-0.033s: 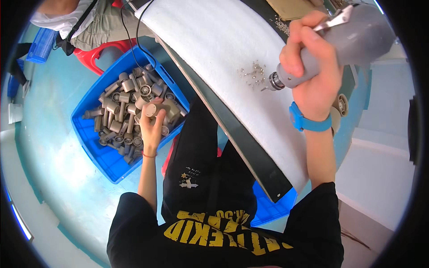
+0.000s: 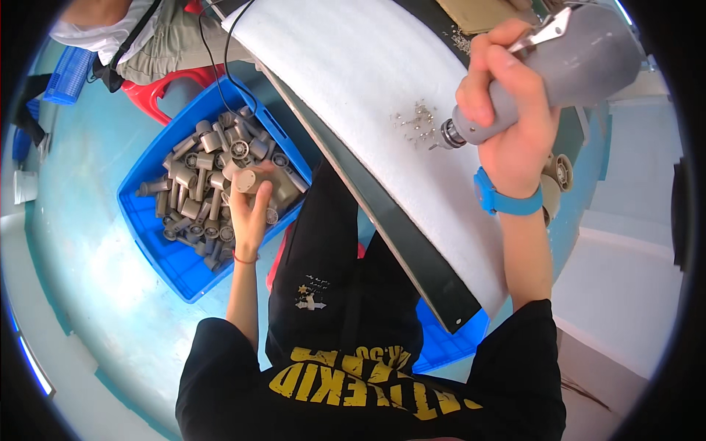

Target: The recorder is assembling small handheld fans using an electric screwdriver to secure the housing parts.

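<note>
My left hand (image 2: 248,213) is closed round a beige-grey plastic part (image 2: 247,181) with a flat round end that faces up. It is above the right side of a blue crate (image 2: 163,259) heaped with similar parts (image 2: 197,176). My right hand (image 2: 515,110) grips a grey electric screwdriver (image 2: 588,62) with a metal lever on its body. The screwdriver's tip points down and left, beside a scatter of small screws (image 2: 419,121) on a white padded sheet (image 2: 353,66). Whether the tip touches the sheet, I cannot tell.
A dark-topped table (image 2: 434,283) runs diagonally under the sheet, its edge by my legs. A black cable (image 2: 226,59) hangs over the crate's far edge. Another person in grey-green clothing (image 2: 191,48) is by a red stool (image 2: 158,92). Round parts (image 2: 562,173) lie beyond my right wrist.
My right hand and the screwdriver have shifted slightly left. The part in my left hand has moved a little to the left. Both grips stay the same.
</note>
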